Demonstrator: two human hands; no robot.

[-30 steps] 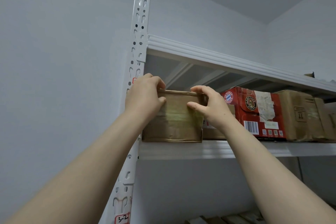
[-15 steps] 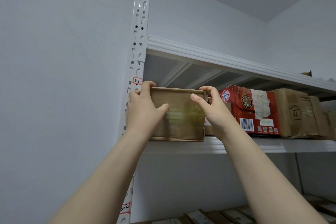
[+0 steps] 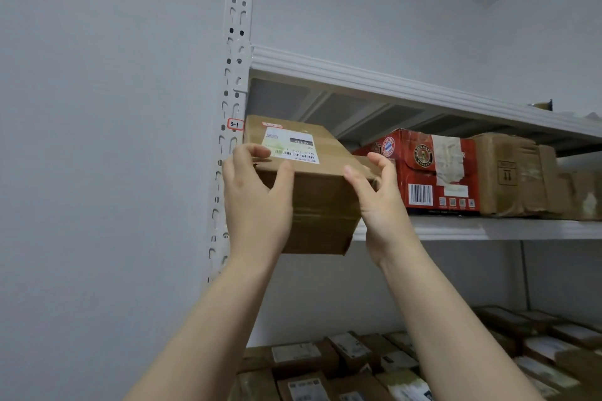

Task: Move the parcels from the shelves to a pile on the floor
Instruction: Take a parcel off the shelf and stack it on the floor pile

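While both arms reach up in the head view, the left hand [image 3: 257, 202] clamps the left end of a brown box [image 3: 317, 205], fingers curled over the top edge and thumb pressed on the near face. The right hand [image 3: 379, 202] takes the right end, fingers hooked over the top corner, thumb on the near face. The box is tilted, top toward the camera, showing a white label [image 3: 290, 148] with a barcode. Its near end juts out past the shelf [image 3: 472, 228] lip; whether its far end touches the shelf, I cannot tell. It sits at the shelf's left end, right beside the white upright [image 3: 236, 42], level with a small red-edged tag [image 3: 235, 124]. Just right of it stands a red carton [image 3: 430, 172], and right again a taped brown parcel [image 3: 511, 176]. Below, on a lower shelf, lie rows of labelled parcels [image 3: 342, 365].
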